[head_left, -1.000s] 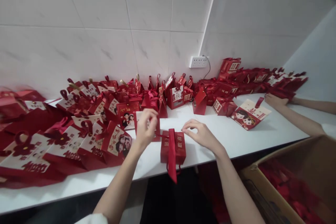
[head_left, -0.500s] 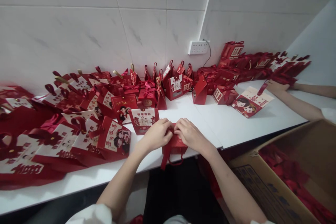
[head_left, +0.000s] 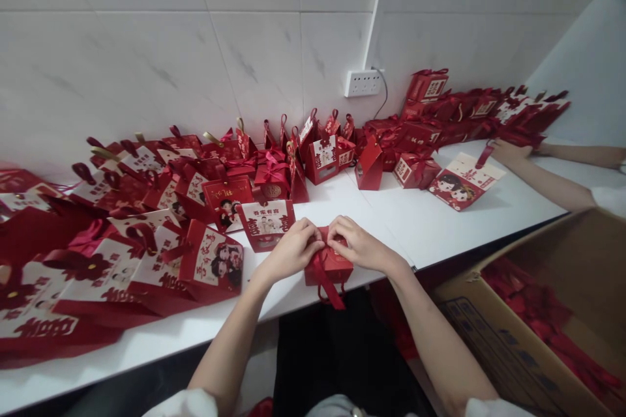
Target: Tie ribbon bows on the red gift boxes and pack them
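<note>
A small red gift box sits at the table's front edge. Red ribbon lies over it, its tails hanging down past the near side. My left hand pinches the ribbon at the top of the box, thumb and fingers together. Opposite it, my right hand is closed on the ribbon too, its fingertips close to the left ones. The knot or loop between them is partly hidden by the fingers. Just left of my left hand stands a red and white gift box with printed figures.
Many red gift boxes crowd the left of the white table and line the wall. A cardboard carton with red ribbon inside stands at right. Another person's hand works at the far right. A power socket is on the wall.
The hanging ribbon tail has swung from the left of the box to its front right. My hands have shifted slightly apart at the ribbon. The view has moved a little.
</note>
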### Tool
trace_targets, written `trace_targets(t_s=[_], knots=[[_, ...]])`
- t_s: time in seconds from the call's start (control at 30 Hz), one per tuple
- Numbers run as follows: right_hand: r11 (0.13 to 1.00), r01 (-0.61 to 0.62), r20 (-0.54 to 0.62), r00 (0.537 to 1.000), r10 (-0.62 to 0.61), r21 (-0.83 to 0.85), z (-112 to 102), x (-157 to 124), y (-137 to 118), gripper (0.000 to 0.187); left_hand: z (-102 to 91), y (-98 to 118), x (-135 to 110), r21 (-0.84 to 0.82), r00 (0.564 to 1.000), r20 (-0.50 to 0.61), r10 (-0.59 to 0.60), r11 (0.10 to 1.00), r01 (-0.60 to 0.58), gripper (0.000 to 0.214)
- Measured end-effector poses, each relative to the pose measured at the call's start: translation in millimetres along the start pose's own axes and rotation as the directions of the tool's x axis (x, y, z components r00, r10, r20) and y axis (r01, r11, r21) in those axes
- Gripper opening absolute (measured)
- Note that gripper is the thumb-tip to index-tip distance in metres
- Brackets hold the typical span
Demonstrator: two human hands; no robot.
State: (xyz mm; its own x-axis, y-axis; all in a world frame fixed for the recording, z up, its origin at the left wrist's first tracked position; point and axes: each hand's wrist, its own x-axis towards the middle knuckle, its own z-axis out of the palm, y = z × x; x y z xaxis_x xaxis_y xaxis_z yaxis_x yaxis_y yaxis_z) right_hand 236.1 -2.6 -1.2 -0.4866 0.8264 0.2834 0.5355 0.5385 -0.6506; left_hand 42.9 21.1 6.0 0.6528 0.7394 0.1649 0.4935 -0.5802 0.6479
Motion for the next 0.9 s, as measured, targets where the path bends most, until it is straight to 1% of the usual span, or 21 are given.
trace_targets(t_s=[0.17, 0.27, 0.37, 0.6, 0.7, 0.83, 0.9], knots=[[0.993, -0.018, -0.075, 0.997, 0.027, 0.116, 5.9, -2.7, 5.5, 0.010, -2.8, 2.5, -2.2, -0.075, 1.000, 0.006, -0.014, 0.997, 0.014, 0.009], [0.984, -0.022, -0.140, 0.989, 0.047, 0.174, 11.5, -3.0, 7.3, 0.010, 0.7, 4.0, -2.0, -0.067, 1.000, -0.007, 0.017, 0.998, -0.018, 0.010], [0.975, -0.032, -0.181, 0.981, 0.072, 0.218, 15.2, -3.3, 8.6, 0.010, 5.2, 4.4, -1.0, -0.065, 0.999, -0.031, 0.025, 0.998, -0.027, 0.003], [0.969, -0.009, -0.176, 0.983, 0.054, 0.245, 15.1, -6.7, 11.9, 0.009, 6.9, 2.4, 0.8, -0.107, 1.000, -0.027, 0.002, 0.994, -0.005, 0.002], [0.980, -0.017, -0.156, 0.987, 0.049, 0.201, 12.9, -6.7, 10.6, 0.004, 6.1, 1.1, 0.6, -0.149, 0.999, -0.032, -0.013, 0.989, 0.008, 0.003], [0.992, -0.041, -0.125, 0.991, 0.056, 0.123, 12.0, -3.2, 5.4, 0.007, 4.2, 0.0, -0.7, -0.198, 1.000, -0.020, -0.006, 0.980, 0.002, 0.002], [0.985, -0.055, -0.148, 0.986, 0.080, 0.167, 14.5, -0.8, 3.7, 0.009, 3.0, -0.2, -1.2, -0.192, 1.000, -0.009, 0.003, 0.981, -0.005, 0.002]])
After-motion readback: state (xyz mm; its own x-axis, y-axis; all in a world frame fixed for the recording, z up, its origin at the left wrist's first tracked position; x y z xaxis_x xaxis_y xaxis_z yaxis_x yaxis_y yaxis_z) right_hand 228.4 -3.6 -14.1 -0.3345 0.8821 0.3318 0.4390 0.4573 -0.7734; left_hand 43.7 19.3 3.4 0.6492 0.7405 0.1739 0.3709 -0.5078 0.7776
